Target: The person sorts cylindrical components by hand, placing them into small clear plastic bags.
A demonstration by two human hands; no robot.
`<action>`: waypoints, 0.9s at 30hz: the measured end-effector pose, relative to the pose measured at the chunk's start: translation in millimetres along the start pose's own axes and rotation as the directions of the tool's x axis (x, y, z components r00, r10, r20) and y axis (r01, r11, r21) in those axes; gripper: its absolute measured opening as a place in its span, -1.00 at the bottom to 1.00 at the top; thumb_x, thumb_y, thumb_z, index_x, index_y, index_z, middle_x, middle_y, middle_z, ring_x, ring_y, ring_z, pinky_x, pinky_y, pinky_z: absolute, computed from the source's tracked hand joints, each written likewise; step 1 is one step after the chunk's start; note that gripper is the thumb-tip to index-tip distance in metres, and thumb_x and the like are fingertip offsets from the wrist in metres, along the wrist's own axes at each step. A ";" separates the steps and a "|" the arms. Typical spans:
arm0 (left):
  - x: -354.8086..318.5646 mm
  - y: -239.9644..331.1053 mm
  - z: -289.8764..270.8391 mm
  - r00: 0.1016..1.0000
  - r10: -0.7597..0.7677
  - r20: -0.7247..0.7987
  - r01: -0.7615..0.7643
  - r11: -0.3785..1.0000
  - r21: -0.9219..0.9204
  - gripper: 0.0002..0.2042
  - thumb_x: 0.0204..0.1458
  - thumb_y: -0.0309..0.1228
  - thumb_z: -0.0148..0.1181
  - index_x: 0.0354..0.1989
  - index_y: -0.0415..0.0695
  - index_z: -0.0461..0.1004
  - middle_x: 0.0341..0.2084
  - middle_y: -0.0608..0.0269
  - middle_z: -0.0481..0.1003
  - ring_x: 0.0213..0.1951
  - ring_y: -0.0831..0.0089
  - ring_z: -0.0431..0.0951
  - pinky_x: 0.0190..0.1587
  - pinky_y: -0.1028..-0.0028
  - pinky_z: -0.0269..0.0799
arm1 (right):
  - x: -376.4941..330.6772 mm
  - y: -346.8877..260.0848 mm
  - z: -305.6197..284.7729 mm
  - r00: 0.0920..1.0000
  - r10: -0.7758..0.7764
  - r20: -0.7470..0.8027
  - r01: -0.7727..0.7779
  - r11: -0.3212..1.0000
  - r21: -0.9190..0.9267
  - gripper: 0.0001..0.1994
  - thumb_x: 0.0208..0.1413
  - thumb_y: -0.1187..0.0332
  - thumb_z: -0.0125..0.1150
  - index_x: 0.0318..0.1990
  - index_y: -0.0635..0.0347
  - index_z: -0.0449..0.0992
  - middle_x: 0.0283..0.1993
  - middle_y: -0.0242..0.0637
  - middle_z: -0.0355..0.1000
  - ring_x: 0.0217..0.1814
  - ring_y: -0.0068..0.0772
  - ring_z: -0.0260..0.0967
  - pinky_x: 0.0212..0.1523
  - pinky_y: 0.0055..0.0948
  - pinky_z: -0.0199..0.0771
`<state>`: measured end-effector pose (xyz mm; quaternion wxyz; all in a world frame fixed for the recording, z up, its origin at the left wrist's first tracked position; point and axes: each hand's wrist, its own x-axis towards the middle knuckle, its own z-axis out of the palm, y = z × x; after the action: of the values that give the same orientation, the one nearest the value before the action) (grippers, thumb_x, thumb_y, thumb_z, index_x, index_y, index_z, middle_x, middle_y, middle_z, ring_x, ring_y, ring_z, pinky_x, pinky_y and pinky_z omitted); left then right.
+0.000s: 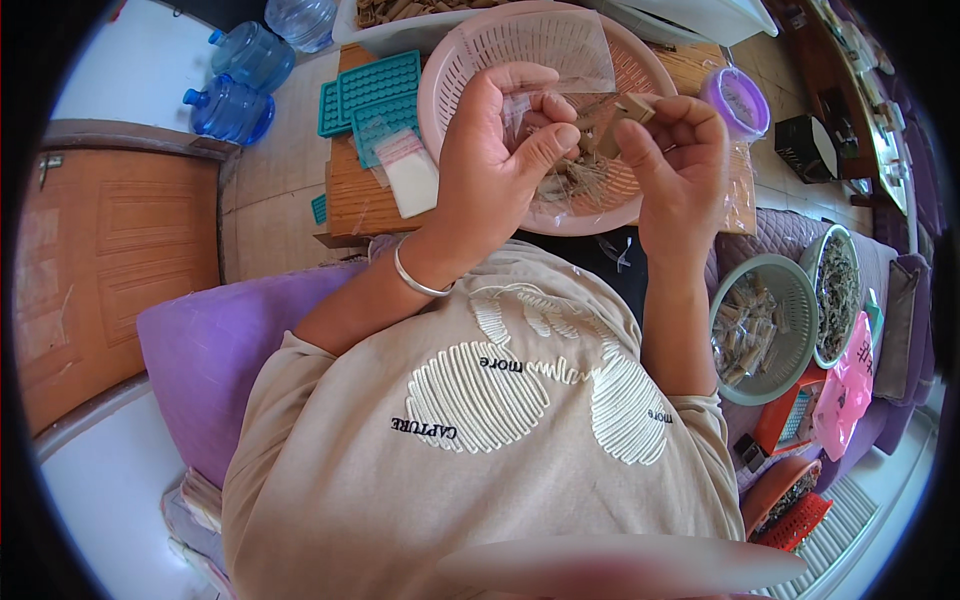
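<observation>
Head view: left hand (495,160) raised over a pink colander (450,70), fingers (548,145) pinched shut on a clear plastic bag (570,55) held upright above the colander's bowl. Right hand (680,165) just beside, fingers curled closed around a small tan block (632,108) at the bag's lower edge. On the wooden desk (350,195) left of the colander: teal moulds (375,95), a small white packet (410,180). Green basket (765,330) of wrapped pieces off to the right.

Bright even daylight, soft shadows, fisheye bending at rim; bottom edge seemingly blurred
</observation>
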<state>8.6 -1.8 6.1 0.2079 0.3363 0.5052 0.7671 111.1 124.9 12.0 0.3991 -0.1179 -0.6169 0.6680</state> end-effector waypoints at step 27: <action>1.4 9.9 -28.7 0.995 -0.090 0.042 0.051 0.826 0.562 -0.78 0.14 -0.42 0.21 -0.08 -0.20 0.43 -0.31 0.23 0.54 -0.30 0.50 0.52 -0.17 0.49 0.46 | -27.9 -5.2 7.5 0.990 0.126 -0.070 -0.121 0.990 0.070 -0.69 0.07 0.67 0.24 -0.03 0.36 0.36 -0.21 -0.25 0.42 -0.23 -0.54 0.47 -0.19 -0.60 0.53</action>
<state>-13.0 -23.1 8.0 0.1454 0.3889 0.7125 0.5656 126.5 100.0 9.0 0.3831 -0.1675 -0.5709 0.7066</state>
